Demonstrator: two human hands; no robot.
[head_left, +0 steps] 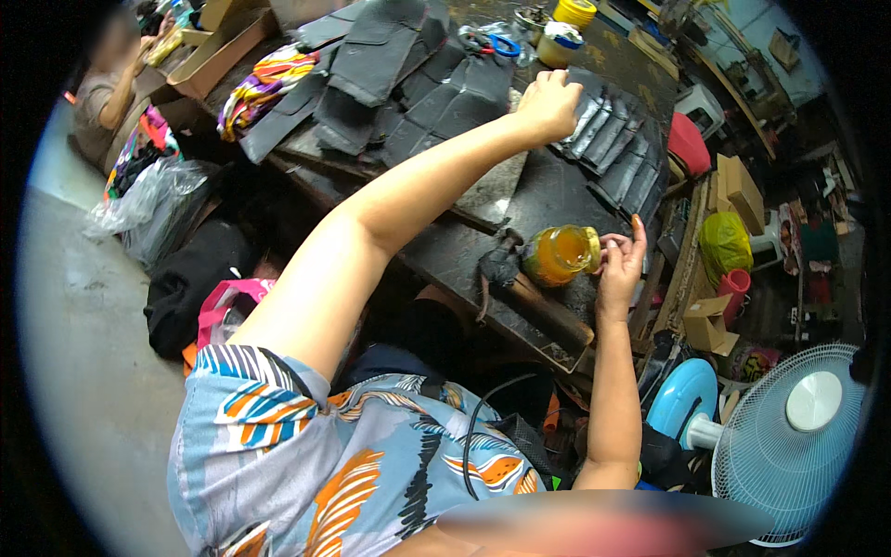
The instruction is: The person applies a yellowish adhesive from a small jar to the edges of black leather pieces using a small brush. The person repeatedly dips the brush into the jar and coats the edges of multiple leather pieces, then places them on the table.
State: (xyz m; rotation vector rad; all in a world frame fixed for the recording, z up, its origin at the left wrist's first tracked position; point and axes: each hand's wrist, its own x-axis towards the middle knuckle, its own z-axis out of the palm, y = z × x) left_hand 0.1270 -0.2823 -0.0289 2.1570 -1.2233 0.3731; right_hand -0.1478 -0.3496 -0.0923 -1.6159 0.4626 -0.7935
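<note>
My left hand [551,108] reaches across the bench, its fingers bent closed beside a row of overlapping narrow black pieces [608,139]. Whatever those fingers pinch is hidden. Low on the bench's right side, my right hand [620,271] is at the mouth of a glass jar [562,253] of amber, glue-like stuff. One finger stretches up, its tip orange-tinted, near the lower end of the black pieces. The other fingers bend toward the jar's yellowed rim; I cannot tell whether they touch it.
Stacked black flat panels [380,56] cover the far left of the bench. Scissors with blue and red handles [492,43] lie near a white-and-yellow tub [560,44]. A wooden-handled hammer [548,311] lies by the jar. A fan [789,441] stands lower right; another person [111,88] sits upper left.
</note>
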